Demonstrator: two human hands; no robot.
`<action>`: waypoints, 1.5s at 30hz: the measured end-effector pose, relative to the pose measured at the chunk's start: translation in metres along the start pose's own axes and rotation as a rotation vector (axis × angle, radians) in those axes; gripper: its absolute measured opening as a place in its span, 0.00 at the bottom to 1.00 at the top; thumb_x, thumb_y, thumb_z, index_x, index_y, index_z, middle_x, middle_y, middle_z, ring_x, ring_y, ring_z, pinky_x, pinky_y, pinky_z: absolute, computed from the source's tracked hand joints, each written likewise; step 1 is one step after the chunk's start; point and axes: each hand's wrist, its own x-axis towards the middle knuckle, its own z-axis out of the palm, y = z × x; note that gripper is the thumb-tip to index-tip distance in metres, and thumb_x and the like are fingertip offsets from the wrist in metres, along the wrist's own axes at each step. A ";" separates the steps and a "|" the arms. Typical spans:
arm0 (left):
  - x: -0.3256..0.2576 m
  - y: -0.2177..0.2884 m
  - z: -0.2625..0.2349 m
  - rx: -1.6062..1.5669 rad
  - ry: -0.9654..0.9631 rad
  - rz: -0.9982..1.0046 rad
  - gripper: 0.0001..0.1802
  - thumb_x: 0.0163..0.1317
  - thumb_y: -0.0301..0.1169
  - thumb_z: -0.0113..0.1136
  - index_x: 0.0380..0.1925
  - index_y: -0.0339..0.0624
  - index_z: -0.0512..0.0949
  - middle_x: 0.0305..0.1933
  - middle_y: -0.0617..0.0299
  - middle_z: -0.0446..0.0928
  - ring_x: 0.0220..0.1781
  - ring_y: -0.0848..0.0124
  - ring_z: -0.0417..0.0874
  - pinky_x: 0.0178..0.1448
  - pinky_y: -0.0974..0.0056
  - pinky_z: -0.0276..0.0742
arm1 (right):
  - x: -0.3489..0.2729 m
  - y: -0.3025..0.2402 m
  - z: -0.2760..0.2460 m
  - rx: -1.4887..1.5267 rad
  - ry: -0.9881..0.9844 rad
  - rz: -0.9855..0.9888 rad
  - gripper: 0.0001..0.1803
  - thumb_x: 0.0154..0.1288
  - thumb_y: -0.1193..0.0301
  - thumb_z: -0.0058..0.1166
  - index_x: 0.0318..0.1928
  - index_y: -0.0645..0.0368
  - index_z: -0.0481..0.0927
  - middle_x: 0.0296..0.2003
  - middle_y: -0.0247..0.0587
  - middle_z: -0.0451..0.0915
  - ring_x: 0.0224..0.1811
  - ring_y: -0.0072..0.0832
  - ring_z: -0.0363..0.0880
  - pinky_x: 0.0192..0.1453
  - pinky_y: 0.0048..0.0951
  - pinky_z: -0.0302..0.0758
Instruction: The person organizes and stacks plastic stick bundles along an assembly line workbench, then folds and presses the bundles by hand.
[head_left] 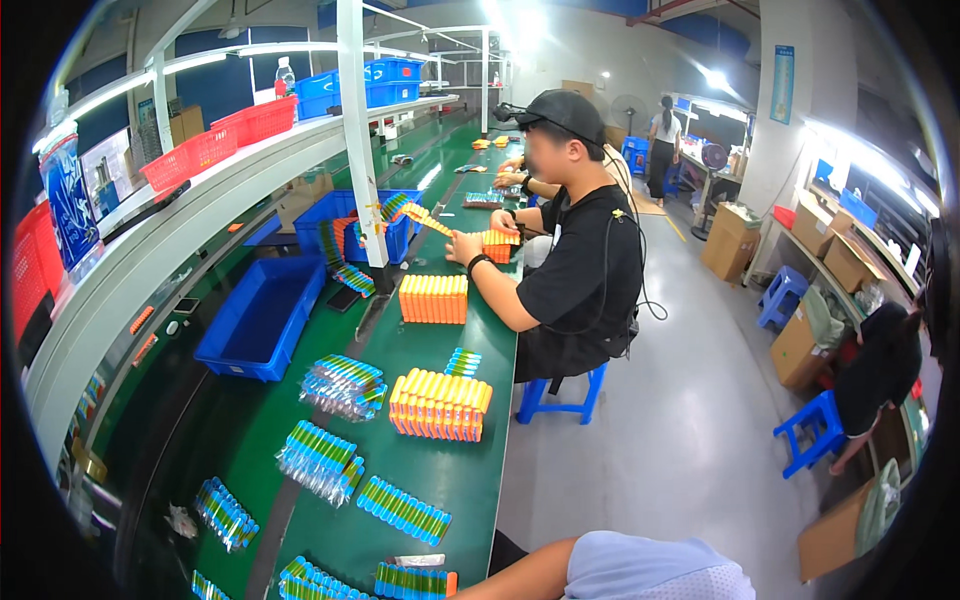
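Observation:
Neither of my hands shows. A bare arm [535, 575] with a pale blue sleeve [650, 568] crosses the lower edge, its hand out of the picture. Nearest to it on the green table lies a row of blue and green slim pieces [410, 580] with an orange end, cut off by the edge. Farther up are another flat row [405, 510], a plastic-wrapped bundle of the same pieces [320, 460], and a second wrapped bundle [343, 387]. Two orange-yellow stacked blocks [440, 405] [433, 299] stand near the table's right side.
A co-worker in black [585, 230] sits along the table, both hands on an orange-yellow strip [425, 217]. An empty-looking blue bin [265, 320] and another blue bin [400, 235] stand left. A white post [352, 130] rises by the shelf with red baskets [190, 160].

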 end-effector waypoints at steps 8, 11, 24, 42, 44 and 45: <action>-0.001 -0.005 0.000 -0.062 -0.013 -0.009 0.09 0.77 0.33 0.51 0.43 0.37 0.68 0.36 0.55 0.72 0.38 0.63 0.74 0.47 0.58 0.72 | 0.000 0.018 -0.014 0.178 -0.185 0.521 0.14 0.60 0.69 0.67 0.46 0.56 0.84 0.26 0.33 0.83 0.23 0.19 0.75 0.25 0.21 0.67; 0.003 -0.009 0.001 -0.090 -0.036 -0.011 0.09 0.77 0.33 0.51 0.43 0.37 0.68 0.36 0.55 0.73 0.38 0.63 0.74 0.47 0.58 0.72 | 0.000 0.020 -0.023 0.723 -0.386 0.938 0.07 0.61 0.68 0.65 0.37 0.55 0.84 0.23 0.31 0.81 0.20 0.20 0.72 0.23 0.21 0.63; 0.021 -0.023 0.017 -0.213 -0.116 -0.026 0.10 0.76 0.34 0.52 0.43 0.37 0.68 0.36 0.55 0.73 0.39 0.62 0.74 0.49 0.57 0.73 | -0.003 0.003 -0.009 -1.308 -0.041 -0.571 0.10 0.57 0.59 0.59 0.26 0.48 0.78 0.23 0.37 0.79 0.27 0.41 0.80 0.27 0.43 0.72; 0.016 -0.024 0.008 -0.317 -0.093 -0.097 0.12 0.76 0.35 0.54 0.42 0.37 0.68 0.36 0.56 0.73 0.40 0.61 0.74 0.51 0.56 0.73 | -0.014 0.043 -0.005 -0.849 -0.179 -0.690 0.13 0.68 0.71 0.56 0.23 0.54 0.79 0.22 0.42 0.79 0.25 0.41 0.79 0.26 0.40 0.72; 0.003 -0.023 0.002 -0.326 -0.050 -0.124 0.12 0.76 0.35 0.54 0.42 0.37 0.68 0.36 0.56 0.73 0.40 0.61 0.74 0.51 0.56 0.73 | -0.020 0.015 -0.006 -0.798 -0.221 -0.438 0.10 0.67 0.70 0.59 0.27 0.56 0.83 0.26 0.44 0.83 0.28 0.42 0.82 0.29 0.39 0.74; -0.007 -0.022 0.000 -0.330 -0.021 -0.135 0.12 0.76 0.35 0.54 0.42 0.37 0.68 0.37 0.56 0.73 0.40 0.61 0.74 0.51 0.56 0.73 | -0.022 0.009 -0.009 -0.784 -0.250 -0.429 0.10 0.67 0.70 0.59 0.27 0.56 0.83 0.26 0.44 0.83 0.28 0.42 0.82 0.29 0.39 0.74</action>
